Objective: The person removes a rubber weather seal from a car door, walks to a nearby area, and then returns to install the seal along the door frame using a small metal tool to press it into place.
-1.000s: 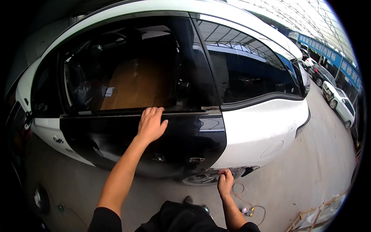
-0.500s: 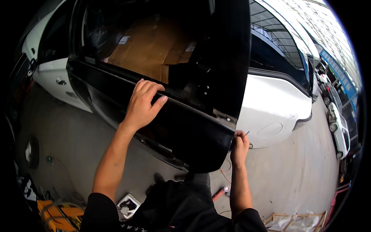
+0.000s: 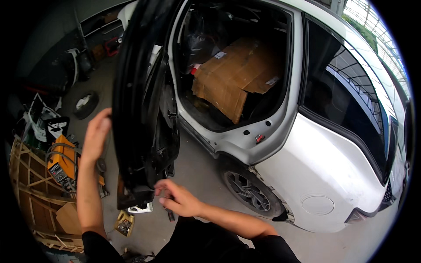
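Observation:
A black car door (image 3: 142,109) stands swung out from the white car (image 3: 285,175), its inner side toward the door opening. My left hand (image 3: 96,133) is against the door's outer side, fingers extended and together along the black panel. At the door's lower rear edge is my right hand (image 3: 179,198), its fingers bent and its thumb apart. I can make out nothing between them, though the fingertips partly blend with the dark edge. The red-marked door striker (image 3: 259,139) shows on the white body pillar.
Inside the car lies a brown cardboard box (image 3: 237,70). The rear wheel (image 3: 247,190) is below the opening. To the left are an orange machine (image 3: 61,162), a loose tyre (image 3: 85,104) and a wooden crate (image 3: 26,193). A cut yellow jug (image 3: 124,222) sits near my feet.
The door has swung outward to the left, baring the opening. Both hands moved left with it. The thin rod seen in my right hand earlier no longer shows.

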The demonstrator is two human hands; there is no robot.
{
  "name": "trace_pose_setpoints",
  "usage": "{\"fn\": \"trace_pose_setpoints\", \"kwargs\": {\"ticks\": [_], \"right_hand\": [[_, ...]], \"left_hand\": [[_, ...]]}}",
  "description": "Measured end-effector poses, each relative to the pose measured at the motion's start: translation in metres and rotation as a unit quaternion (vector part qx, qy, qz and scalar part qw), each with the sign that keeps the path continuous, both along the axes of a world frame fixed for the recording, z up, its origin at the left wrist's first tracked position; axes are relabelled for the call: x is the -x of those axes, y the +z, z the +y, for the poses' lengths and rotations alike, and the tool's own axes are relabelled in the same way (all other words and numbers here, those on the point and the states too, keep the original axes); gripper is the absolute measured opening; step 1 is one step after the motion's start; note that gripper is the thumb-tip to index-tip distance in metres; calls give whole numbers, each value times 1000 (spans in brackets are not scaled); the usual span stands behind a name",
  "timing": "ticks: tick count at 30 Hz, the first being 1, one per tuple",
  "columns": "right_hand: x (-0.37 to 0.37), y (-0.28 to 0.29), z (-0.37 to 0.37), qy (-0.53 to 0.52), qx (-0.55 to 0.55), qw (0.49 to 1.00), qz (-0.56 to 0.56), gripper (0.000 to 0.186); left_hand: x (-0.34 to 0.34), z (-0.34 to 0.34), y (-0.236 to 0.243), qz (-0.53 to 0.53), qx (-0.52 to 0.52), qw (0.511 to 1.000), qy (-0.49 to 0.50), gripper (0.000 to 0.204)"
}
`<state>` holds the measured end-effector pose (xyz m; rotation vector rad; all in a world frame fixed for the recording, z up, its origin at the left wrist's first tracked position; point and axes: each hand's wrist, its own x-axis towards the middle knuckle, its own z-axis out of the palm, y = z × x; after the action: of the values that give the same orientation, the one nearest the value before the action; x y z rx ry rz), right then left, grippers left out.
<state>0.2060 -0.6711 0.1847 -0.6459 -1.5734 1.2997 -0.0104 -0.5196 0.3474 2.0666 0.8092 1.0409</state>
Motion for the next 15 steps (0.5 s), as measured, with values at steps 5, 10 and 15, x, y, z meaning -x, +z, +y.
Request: {"fn": "trace_pose_setpoints", "kwargs": {"ticks": [5, 10, 15], "right_hand": [[64, 5, 37, 7, -127, 991, -45, 44], [106, 13, 51, 71, -158, 980, -95, 47], [98, -12, 66, 38, -188, 972, -136, 28]], "left_hand": [[-16, -114, 49, -49, -89, 987, 123, 71], [-39, -80, 16, 101, -380, 759, 519, 56], [8, -51, 15, 120, -470, 636, 599, 49]]}}
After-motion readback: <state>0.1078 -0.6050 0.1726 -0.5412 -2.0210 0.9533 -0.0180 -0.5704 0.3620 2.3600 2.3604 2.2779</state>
